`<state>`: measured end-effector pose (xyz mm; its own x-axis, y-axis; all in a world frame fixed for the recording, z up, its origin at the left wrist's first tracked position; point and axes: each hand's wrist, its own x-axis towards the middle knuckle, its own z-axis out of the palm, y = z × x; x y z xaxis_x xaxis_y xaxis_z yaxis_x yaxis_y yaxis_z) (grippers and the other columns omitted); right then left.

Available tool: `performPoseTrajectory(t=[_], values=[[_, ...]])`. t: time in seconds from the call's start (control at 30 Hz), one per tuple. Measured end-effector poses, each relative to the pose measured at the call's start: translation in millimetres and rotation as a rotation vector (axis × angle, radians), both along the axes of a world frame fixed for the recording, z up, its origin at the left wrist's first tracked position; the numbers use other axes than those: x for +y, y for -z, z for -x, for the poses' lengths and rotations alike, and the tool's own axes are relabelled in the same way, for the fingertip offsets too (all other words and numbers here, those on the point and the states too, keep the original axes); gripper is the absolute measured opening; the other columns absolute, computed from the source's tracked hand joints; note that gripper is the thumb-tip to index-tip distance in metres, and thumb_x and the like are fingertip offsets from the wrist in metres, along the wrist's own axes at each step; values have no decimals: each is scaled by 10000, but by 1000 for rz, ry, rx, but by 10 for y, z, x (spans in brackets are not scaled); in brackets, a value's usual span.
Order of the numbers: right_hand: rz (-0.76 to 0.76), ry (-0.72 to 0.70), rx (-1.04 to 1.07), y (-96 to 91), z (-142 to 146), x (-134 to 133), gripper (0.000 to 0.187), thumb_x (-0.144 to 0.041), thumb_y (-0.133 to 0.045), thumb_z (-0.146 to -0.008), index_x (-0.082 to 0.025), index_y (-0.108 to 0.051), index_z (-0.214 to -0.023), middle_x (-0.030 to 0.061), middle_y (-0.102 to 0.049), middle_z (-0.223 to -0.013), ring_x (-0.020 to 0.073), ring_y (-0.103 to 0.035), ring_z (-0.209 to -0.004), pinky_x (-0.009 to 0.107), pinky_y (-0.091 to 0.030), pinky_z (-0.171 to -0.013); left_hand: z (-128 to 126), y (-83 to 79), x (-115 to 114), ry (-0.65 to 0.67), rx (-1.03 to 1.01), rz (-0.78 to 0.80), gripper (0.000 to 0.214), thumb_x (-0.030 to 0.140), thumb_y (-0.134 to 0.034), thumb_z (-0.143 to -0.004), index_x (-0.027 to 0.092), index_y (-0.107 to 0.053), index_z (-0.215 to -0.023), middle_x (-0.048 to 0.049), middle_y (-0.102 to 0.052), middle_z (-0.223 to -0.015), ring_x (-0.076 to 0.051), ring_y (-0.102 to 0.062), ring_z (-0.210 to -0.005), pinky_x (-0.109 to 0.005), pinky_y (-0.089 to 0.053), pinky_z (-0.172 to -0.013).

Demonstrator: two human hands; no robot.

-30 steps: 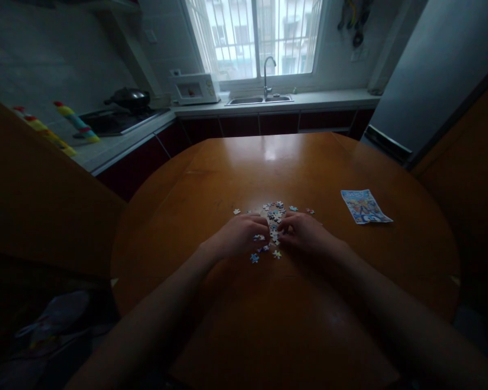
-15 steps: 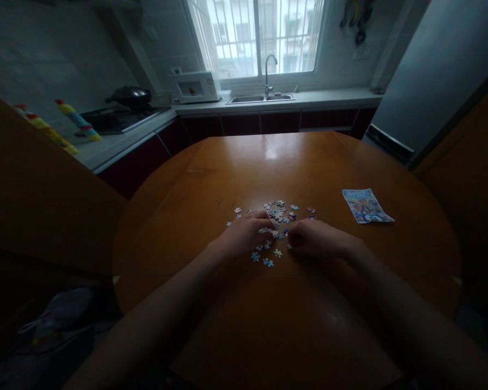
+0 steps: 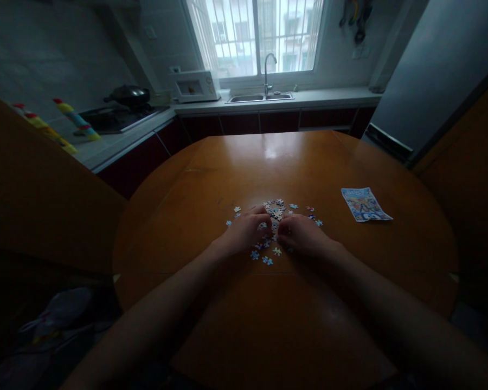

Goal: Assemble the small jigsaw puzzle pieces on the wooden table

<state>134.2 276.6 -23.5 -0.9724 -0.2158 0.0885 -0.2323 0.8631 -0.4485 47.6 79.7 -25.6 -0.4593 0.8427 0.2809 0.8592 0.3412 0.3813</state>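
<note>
Tabletop (image 3: 228, 173): jigsaw pieces (image 3: 277, 213) in a loose heap around mid-width, well back from the far edge, strays on all sides.

Left hand (image 3: 246, 232): at the heap's left flank, fingers curled, thumb and index bent toward each other. A few pieces show in the gap by the fingers. Can't tell if that grip has 1 pinched or is just over them.

Right hand (image 3: 304, 234): at the right flank, fingers bent in, tips facing the left hand across a narrow gap. Fingertips too dark/small; can't tell if that grip holds anything.

Heap vs grip: densest part sits just beyond the 2 hands, toward the far edge; some pieces also between them. Near side: a blue piece (image 3: 255, 254), a pale yellowish piece (image 3: 277, 251) and a small bluish cluster (image 3: 267, 260). Strays also left of the left hand and beyond/right of the right hand.

Printed sheet (image 3: 365, 205): flat-ish, toward the tabletop's right edge, well apart from both hands.
</note>
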Motion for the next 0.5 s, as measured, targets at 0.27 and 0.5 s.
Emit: performPoseTrajectory(t=[0.27, 0.5], values=[[106, -218, -200, -85, -60, 176, 121, -110, -688, -791, -197, -772, -799, 10, -742, -769, 136, -615, -665, 233, -387, -630, 13, -15, -13, -6, 48, -59, 70, 186, -733, -882, 224, -752, -826, -32, -692, -973, -182, -619, -931, -310, -485, -819], [78, 22, -99, -103, 14, 242, 123, -202, -663, -865, -187, -765, -799, 39, -726, -781, 154, -611, -697, 257, -396, -646, -60, -107, -12, 162, 89, 116, 152, 172, -697, -906, 289, -793, -897, -18, -712, -1036, -203, -594, -981, -322, -490, -836]])
